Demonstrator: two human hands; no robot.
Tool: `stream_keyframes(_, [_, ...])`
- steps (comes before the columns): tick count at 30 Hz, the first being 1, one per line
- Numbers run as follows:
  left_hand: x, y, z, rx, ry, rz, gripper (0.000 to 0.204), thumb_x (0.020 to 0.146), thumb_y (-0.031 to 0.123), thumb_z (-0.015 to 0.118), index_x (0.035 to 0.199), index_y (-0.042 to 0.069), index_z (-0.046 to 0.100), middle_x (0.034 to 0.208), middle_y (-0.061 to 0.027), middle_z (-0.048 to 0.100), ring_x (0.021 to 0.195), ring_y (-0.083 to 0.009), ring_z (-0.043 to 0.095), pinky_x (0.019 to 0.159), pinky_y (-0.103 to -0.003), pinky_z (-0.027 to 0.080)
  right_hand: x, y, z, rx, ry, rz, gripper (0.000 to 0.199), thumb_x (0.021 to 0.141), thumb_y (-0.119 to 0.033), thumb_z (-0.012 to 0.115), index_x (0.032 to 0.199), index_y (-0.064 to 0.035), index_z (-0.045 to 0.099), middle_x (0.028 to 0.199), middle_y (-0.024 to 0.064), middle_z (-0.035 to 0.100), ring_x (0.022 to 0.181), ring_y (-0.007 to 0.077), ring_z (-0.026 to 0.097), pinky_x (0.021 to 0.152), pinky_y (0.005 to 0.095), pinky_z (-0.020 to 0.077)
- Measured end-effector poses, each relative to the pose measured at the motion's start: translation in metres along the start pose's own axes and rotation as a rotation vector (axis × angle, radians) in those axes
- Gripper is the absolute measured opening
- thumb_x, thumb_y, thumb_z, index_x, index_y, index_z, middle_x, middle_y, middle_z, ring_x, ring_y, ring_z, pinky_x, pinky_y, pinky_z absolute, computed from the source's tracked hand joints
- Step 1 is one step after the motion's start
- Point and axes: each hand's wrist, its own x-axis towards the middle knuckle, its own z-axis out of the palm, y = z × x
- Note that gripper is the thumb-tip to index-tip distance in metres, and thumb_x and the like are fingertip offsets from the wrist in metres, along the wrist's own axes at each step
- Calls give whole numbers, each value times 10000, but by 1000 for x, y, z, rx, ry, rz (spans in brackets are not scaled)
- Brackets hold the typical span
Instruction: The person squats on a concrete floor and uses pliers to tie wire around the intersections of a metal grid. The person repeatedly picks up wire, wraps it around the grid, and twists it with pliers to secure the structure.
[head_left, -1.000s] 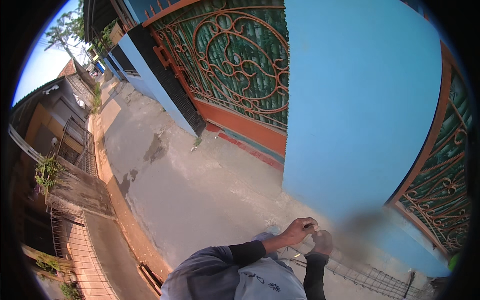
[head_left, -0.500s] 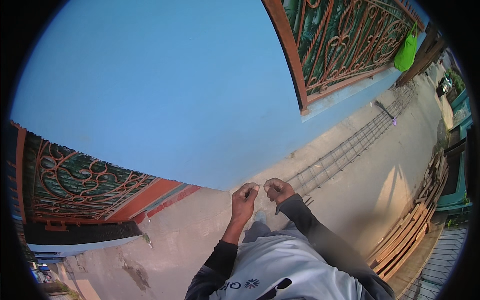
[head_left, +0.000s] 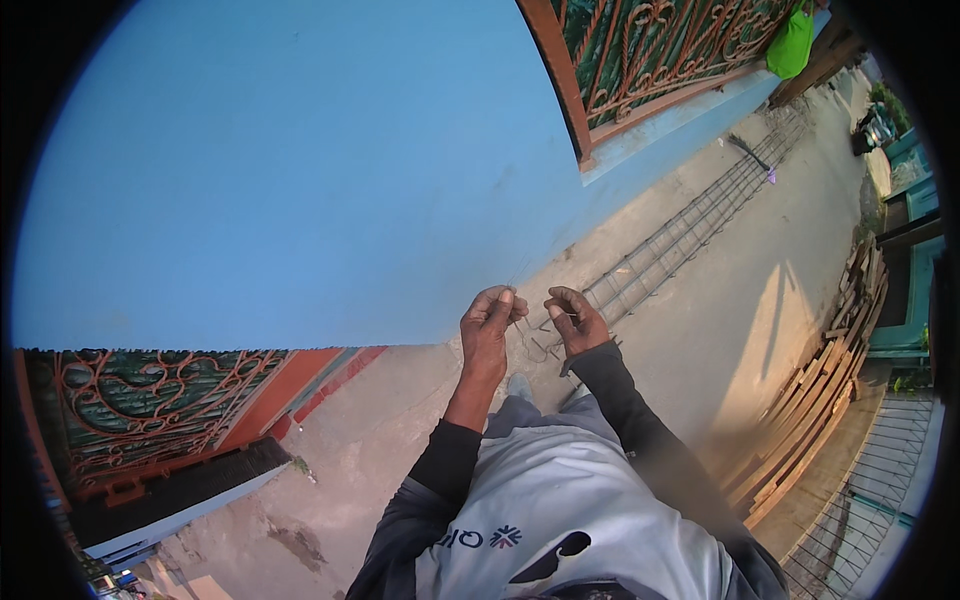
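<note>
Thin wires [head_left: 521, 270] stick up from my left hand [head_left: 490, 318], whose thumb and fingers are pinched round them. Just to its right, my right hand [head_left: 578, 322] is closed with the fingertips curled toward the thumb; what lies in that pinch is too fine to make out. A thin curved strand shows in the gap below the two hands. Beyond the right hand, a long cage of steel reinforcing bars [head_left: 668, 243] lies on the ground, its near end partly hidden by that hand.
A blue wall [head_left: 280, 180] rises ahead, with ornate metal grilles at upper right and lower left. On the right lies a stack of wooden planks [head_left: 815, 385]. A green bag [head_left: 791, 46] hangs by the upper grille. A dark, brush-like bundle [head_left: 748, 152] rests on the cage.
Both hands have come up in the view and moved a little farther apart. Wires now show above the left hand. The view has shifted, with the cage appearing higher.
</note>
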Motion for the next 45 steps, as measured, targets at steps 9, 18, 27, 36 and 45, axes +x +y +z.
stream_keyframes(9, [19, 9, 14, -148, 45, -55, 230, 941, 234, 653, 1047, 32, 623, 977, -115, 696, 944, -184, 642, 858, -341, 432, 1, -22, 16, 227, -271, 341, 264, 989, -255, 559, 1145, -59, 643, 816, 33, 626, 781, 116, 567, 734, 286, 460])
stream_keyframes(18, [29, 20, 41, 16, -183, 76, 344, 995, 328, 568, 1133, 16, 610, 1051, -130, 671, 1013, -223, 624, 910, -384, 481, 18, -33, -11, 732, -217, 541, 135, 995, -205, 576, 1071, -117, 645, 587, -63, 351, 459, 45, 264, 406, 235, 218])
stream_keyframes(27, [-19, -15, 35, 428, -728, -125, 484, 1010, 408, 509, 1224, -16, 605, 1145, -116, 654, 1104, -192, 599, 1002, -364, 444, 42, -45, -50, 1002, 135, 373, 170, 1013, -252, 534, 1130, -134, 569, 615, -50, 311, 512, 70, 282, 425, 221, 223])
stream_keyframes(36, [-31, -24, 35, 575, -701, -78, 392, 1021, 344, 499, 1083, -7, 662, 898, -75, 631, 706, -176, 632, 1028, -385, 404, 46, -33, -63, 1017, 226, 279, 237, 992, -290, 573, 1152, -116, 553, 654, -57, 292, 548, 62, 298, 470, 221, 244])
stream_keyframes(45, [-27, -19, 50, 852, -808, 156, 298, 1010, 257, 493, 995, 10, 659, 599, -40, 568, 638, -167, 608, 1185, -484, 184, 44, -53, -67, 966, 230, 271, 154, 997, -273, 573, 1087, -149, 592, 607, -51, 310, 476, 65, 271, 409, 236, 210])
